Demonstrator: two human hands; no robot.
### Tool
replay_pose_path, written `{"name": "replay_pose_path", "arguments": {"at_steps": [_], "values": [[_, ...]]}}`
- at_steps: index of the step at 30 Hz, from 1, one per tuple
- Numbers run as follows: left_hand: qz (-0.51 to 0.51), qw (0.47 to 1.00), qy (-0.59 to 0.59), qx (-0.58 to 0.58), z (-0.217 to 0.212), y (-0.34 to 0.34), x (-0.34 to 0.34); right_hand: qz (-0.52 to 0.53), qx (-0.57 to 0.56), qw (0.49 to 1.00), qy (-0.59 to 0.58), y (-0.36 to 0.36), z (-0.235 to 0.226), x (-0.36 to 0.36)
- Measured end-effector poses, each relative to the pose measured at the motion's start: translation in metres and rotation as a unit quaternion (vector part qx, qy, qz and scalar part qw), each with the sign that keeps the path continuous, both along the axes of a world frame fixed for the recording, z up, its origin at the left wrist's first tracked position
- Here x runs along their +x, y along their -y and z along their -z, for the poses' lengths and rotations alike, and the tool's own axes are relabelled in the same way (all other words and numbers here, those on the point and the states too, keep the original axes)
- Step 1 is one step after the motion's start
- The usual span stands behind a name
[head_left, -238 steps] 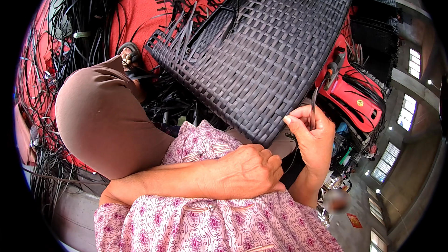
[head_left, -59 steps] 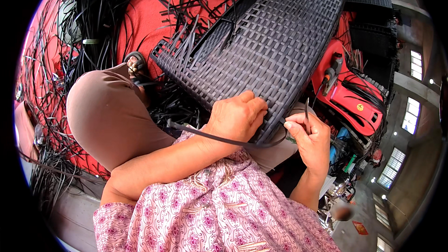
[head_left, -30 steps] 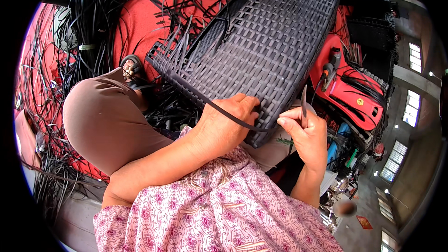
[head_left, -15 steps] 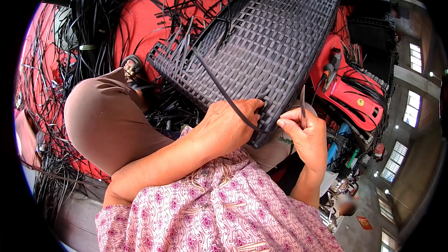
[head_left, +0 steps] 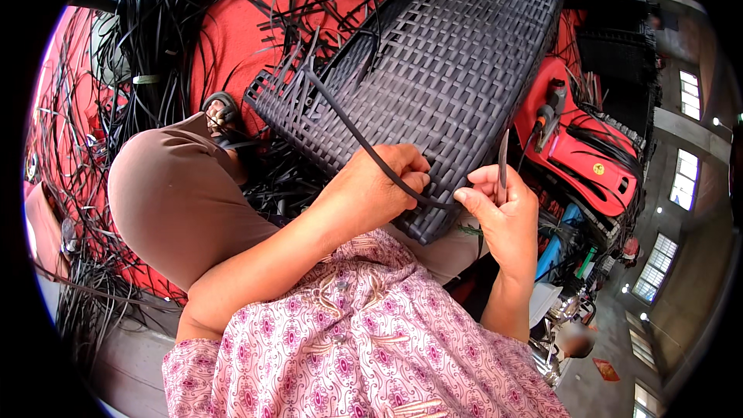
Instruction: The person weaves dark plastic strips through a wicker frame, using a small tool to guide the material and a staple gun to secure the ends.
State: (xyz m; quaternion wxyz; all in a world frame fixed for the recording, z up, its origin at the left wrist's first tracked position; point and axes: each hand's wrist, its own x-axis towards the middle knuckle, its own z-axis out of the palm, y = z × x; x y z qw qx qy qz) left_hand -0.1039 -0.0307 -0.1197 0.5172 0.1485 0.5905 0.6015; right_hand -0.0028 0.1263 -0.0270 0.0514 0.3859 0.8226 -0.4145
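Observation:
A dark grey woven wicker panel [head_left: 480, 54] slants away from my lap, its near rounded end between my hands. My left hand [head_left: 379, 190] is closed at this end, fingers curled against the weave; whatever they grip is hidden. One loose black rattan strip [head_left: 348, 125] arcs from the panel's left part across my left fingers to my right thumb. My right hand [head_left: 507, 213] is closed beside the panel's right edge, pinching the strip's end between thumb and finger. A thin, flat, pointed tool [head_left: 504, 159], perhaps a blade, sticks up from the same hand.
Loose black strips [head_left: 155, 31] lie in heaps on red cloth [head_left: 232, 39] at the left. On the right stands a red plastic seat [head_left: 580, 155] with an orange-and-black hand tool [head_left: 548, 116] on it. Dark woven pieces [head_left: 611, 54] are stacked behind.
My left hand has lifted slightly off the weave and curled its fingers. The strip's arc has shifted left, and its near end now reaches my right thumb. My right hand has barely moved.

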Motion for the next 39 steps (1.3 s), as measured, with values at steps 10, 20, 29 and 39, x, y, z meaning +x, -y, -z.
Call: {"name": "replay_pose_path", "arguments": {"at_steps": [10,20,29,39], "values": [[-0.087,0.996,-0.001,-0.014,0.017,-0.001,0.013,-0.09,0.037,0.991,0.092,-0.019,-0.019,0.013],[-0.138,0.935,-0.326,0.013,0.017,-0.001,0.027,-0.118,0.056,0.989,0.067,-0.014,-0.021,0.009],[-0.128,0.935,-0.329,-0.016,0.008,0.002,0.035,-0.12,0.063,0.988,0.067,-0.013,-0.023,0.01],[-0.068,0.986,-0.152,-0.025,-0.003,0.006,0.029,-0.123,0.073,0.988,0.062,-0.015,-0.027,0.011]]}}
